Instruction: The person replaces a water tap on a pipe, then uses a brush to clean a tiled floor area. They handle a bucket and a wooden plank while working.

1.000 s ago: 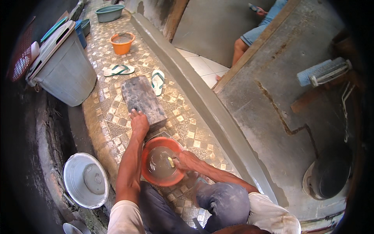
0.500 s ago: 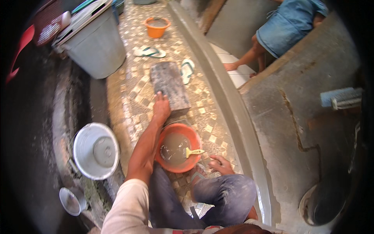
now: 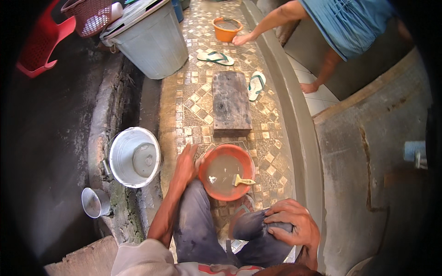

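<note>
My left hand (image 3: pixel 185 164) is at the left side of an orange bucket (image 3: pixel 252 171), its fingers stretched forward and the thumb side close to the rim. Whether it touches the rim I cannot tell. Grey, soupy cement mix (image 3: pixel 223 168) lies in the bucket. A paintbrush (image 3: pixel 244 181) with a pale yellow handle rests in it, the handle against the right rim. My right hand (image 3: pixel 294 221) lies over my bent right knee with its fingers apart, holding nothing. Just beyond the bucket stands a dark, worn wooden block (image 3: pixel 231 102).
A co-worker's hand (image 3: pixel 241 39) reaches to a second orange bucket (image 3: pixel 226 31) farther off. White flip-flops (image 3: pixel 215 57) lie near the block. At left stand a white pail (image 3: pixel 156 156), a small clear tub (image 3: pixel 94 203) and a large grey bin (image 3: pixel 152 43). A low cement curb (image 3: pixel 301 152) runs along the right.
My left hand has left the wooden block and come back beside the bucket. My right hand has moved onto my knee. The co-worker has reached out to the far bucket.
</note>
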Demonstrator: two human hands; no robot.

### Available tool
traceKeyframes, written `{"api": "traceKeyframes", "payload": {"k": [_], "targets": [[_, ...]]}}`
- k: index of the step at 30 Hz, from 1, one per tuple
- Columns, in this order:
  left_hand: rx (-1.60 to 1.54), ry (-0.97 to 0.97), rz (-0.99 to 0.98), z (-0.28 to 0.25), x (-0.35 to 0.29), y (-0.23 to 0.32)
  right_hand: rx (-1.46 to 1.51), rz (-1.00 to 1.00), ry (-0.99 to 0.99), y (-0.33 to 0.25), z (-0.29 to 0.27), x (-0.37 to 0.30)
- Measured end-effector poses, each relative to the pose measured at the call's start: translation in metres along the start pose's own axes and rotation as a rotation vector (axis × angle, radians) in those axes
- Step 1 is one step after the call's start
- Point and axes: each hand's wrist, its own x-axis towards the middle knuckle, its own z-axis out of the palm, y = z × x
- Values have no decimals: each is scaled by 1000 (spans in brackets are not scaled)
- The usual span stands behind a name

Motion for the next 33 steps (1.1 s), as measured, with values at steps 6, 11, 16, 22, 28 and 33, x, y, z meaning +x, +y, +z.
{"api": "traceKeyframes", "payload": {"k": [6,11,16,22,28,33], "targets": [[134,-30,-326,-54,-140,86,275,217,-187,39,-17,39],[287,-232,-521,-105,-166,173,373,477,-225,31,-15,41],[349,-396,-632,-130,-179,207,358,613,-262,15,-11,28],[318,-584,-737,-173,-192,248,295,766,-245,-10,8,-10],[379,-697,-757,-200,-236,266,138,784,-49,-44,41,-52],[384,-764,-782,-211,-266,278,-46,874,-2,-63,82,-99]]}}
